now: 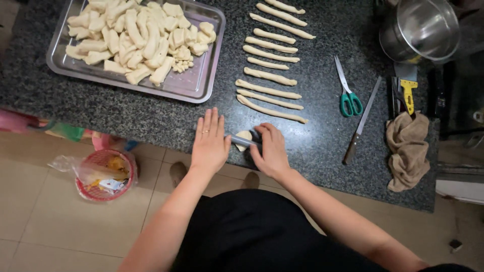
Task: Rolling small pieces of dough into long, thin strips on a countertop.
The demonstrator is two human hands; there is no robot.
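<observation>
**A:** ok so what's actually going on at the front edge of that counter (126,116)?

**B:** both hands are on a thin metal rolling rod (243,141), lying across a small flat piece of dough (244,137). Left hand (209,143) is laid flat, fingers stretched out together, palm pressing its end of the rod. Right hand (270,150) has its fingers curled down over the other end, not really gripping as far as I can see.

**A:** and the dough is right between them?

**B:** yep, under the rod, near the counter's edge. Just behind it there's a column of rolled dough strips (270,76) laid side by side. Back left sits a metal tray (194,85) heaped with chunky dough pieces (136,38).

**A:** stuff on the right?

**B:** green-handled scissors (348,95), a knife (361,123), a crumpled brown cloth (407,151), and a steel pot (421,27) at the back corner.
</observation>
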